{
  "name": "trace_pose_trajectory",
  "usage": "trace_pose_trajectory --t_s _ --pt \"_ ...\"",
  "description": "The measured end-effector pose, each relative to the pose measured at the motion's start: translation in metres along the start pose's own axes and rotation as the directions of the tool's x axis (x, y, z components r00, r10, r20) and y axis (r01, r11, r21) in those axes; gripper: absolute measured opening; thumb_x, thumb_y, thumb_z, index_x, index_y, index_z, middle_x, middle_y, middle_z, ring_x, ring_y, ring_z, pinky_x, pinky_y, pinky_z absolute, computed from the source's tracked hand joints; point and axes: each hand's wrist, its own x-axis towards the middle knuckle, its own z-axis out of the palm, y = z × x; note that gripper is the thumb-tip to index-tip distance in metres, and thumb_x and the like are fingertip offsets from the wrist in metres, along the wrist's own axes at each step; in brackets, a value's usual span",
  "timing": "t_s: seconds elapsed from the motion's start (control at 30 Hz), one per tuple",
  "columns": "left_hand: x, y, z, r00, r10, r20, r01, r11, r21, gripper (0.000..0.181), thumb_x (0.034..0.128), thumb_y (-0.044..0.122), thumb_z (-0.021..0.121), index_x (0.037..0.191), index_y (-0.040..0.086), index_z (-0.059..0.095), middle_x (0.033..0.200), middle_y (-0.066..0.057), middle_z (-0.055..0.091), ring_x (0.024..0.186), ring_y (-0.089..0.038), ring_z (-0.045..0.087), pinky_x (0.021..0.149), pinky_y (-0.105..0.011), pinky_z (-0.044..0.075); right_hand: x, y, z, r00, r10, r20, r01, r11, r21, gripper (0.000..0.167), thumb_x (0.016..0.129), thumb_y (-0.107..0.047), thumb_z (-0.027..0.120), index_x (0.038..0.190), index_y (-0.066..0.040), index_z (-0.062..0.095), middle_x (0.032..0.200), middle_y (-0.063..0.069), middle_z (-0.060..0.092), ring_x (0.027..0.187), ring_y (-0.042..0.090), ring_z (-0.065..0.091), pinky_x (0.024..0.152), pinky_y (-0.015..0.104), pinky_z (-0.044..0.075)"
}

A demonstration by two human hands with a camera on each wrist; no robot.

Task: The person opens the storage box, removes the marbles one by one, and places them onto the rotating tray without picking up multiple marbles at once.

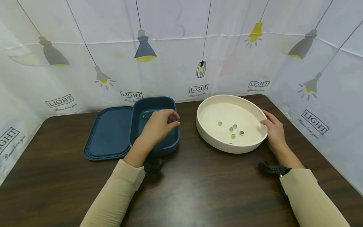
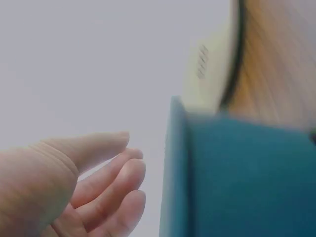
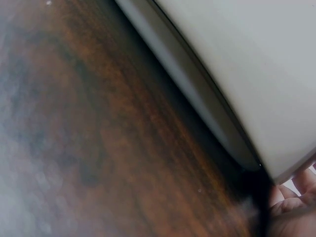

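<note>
My left hand (image 1: pixel 160 124) is over the right side of a dark blue box (image 1: pixel 167 148), thumb and forefinger pinched together. A small marble (image 1: pixel 178 120) seems to sit between those fingertips, mostly hidden. Several marbles (image 1: pixel 144 116) lie inside the box. In the left wrist view, the thumb (image 2: pixel 101 145) and curled fingers show beside the blurred blue wall. To the right is a round cream tray (image 1: pixel 208 110) with several glass marbles (image 1: pixel 233 136) spread on its floor. My right hand (image 1: pixel 275 132) grips its right rim, thumb over the edge and fingers outside.
A flat blue lid (image 1: pixel 112 135) lies left of the box, against it. Both containers stand near the back edge of the dark wooden table (image 1: pixel 198 189). A white curtain (image 1: pixel 170 19) printed with lamps hangs behind and along the sides.
</note>
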Motion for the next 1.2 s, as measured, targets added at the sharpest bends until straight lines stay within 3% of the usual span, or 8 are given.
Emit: trace_pose_trajectory --t_s 0.23,0.37,0.57,0.63,0.73,0.83,1.0,1.2 --pt "0.015 0.041 0.015 0.999 0.044 -0.029 -0.046 0.997 -0.056 0.015 0.0971 0.025 0.069 0.109 0.018 0.073 0.101 0.003 0.074 0.09 -0.014 0.065 0.078 -0.033 0.055 0.0 0.001 -0.002 1.0 0.01 0.0 -0.01 0.998 -0.058 0.055 0.101 -0.011 0.043 0.156 -0.012 0.039 0.165 0.012 0.033 0.134 0.011 0.051 0.083 0.004 0.048" --pt "0.026 0.066 0.026 0.997 0.072 -0.029 -0.074 0.995 -0.069 0.016 0.098 0.024 0.068 0.111 0.017 0.073 0.104 0.003 0.075 0.092 -0.013 0.066 0.08 -0.031 0.055 -0.001 0.001 -0.005 1.0 0.001 0.0 -0.001 1.0 -0.021 0.055 0.101 -0.009 0.044 0.156 -0.011 0.04 0.164 0.012 0.035 0.133 0.009 0.052 0.084 0.004 0.048" --pt "0.041 0.09 0.05 0.988 -0.053 -0.147 0.03 0.987 -0.157 0.017 0.0976 0.023 0.068 0.112 0.016 0.075 0.102 0.003 0.077 0.071 -0.006 0.069 0.068 -0.026 0.053 -0.001 0.0 -0.005 1.0 -0.005 0.002 0.005 0.999 -0.036 0.055 0.102 -0.01 0.043 0.156 -0.011 0.039 0.165 0.014 0.033 0.133 0.01 0.052 0.082 0.004 0.048" --pt "0.044 0.093 0.06 0.981 -0.091 -0.173 0.065 0.987 -0.149 0.018 0.0982 0.024 0.067 0.113 0.018 0.075 0.103 0.004 0.077 0.067 -0.006 0.071 0.066 -0.026 0.052 0.001 0.001 -0.004 1.0 -0.011 0.009 0.012 0.997 -0.075 0.055 0.102 -0.011 0.043 0.157 -0.012 0.039 0.165 0.015 0.032 0.135 0.013 0.051 0.082 0.004 0.048" --pt "0.048 0.093 0.072 0.972 -0.102 -0.213 0.089 0.994 -0.067 0.018 0.0986 0.026 0.067 0.113 0.021 0.075 0.104 0.006 0.077 0.079 -0.009 0.073 0.07 -0.029 0.053 0.003 0.001 -0.002 1.0 -0.012 0.026 0.015 0.996 -0.091 0.055 0.103 -0.012 0.042 0.157 -0.012 0.038 0.165 0.015 0.031 0.139 0.017 0.049 0.083 0.004 0.048" --pt "0.049 0.091 0.08 0.968 -0.078 -0.239 0.081 0.997 0.003 0.018 0.0982 0.028 0.067 0.113 0.023 0.076 0.105 0.009 0.078 0.093 -0.013 0.072 0.075 -0.032 0.055 0.004 0.002 -0.003 1.0 -0.013 0.024 0.015 0.997 -0.072 0.054 0.103 -0.012 0.043 0.157 -0.013 0.038 0.165 0.014 0.031 0.14 0.016 0.049 0.083 0.003 0.048" --pt "0.051 0.087 0.092 0.964 -0.044 -0.262 0.046 0.999 0.001 0.019 0.0973 0.028 0.068 0.113 0.023 0.077 0.104 0.01 0.078 0.098 -0.013 0.072 0.081 -0.032 0.054 0.003 0.002 -0.006 1.0 -0.014 0.015 0.015 0.999 -0.05 0.054 0.103 -0.011 0.043 0.156 -0.014 0.04 0.165 0.012 0.033 0.136 0.011 0.051 0.081 0.002 0.047" --pt "0.055 0.077 0.107 0.945 -0.026 -0.327 0.039 0.999 0.033 0.016 0.0954 0.026 0.07 0.109 0.025 0.079 0.102 0.011 0.078 0.109 -0.013 0.067 0.107 -0.04 0.045 0.003 0.004 -0.003 1.0 -0.009 0.018 0.01 0.997 -0.075 0.054 0.103 -0.012 0.043 0.156 -0.014 0.04 0.165 0.012 0.033 0.137 0.012 0.051 0.081 0.003 0.047"
